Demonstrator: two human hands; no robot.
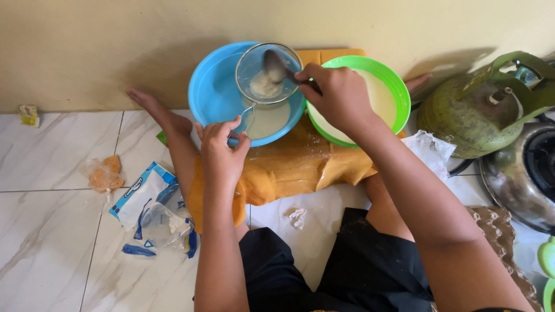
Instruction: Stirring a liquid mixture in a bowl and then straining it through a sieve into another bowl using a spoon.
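My left hand (221,151) grips the handle of a metal mesh strainer (254,69) held over a blue bowl (213,86) that holds pale liquid. My right hand (338,95) holds a metal spoon (276,67) whose bowl presses into the whitish lumps inside the strainer. A green bowl (398,92) with pale batter sits just right of the blue one, partly hidden by my right hand. Both bowls rest on an orange cloth (295,167) spread on the floor between my legs.
A green gas cylinder (477,110) and a metal stove (523,173) stand at the right. An egg carton (500,231) lies by my right leg. At the left lie a blue-white flour bag (139,193), clear plastic bags (165,225) and a wrapped orange item (105,176). A crumpled scrap (298,216) sits on the tiles.
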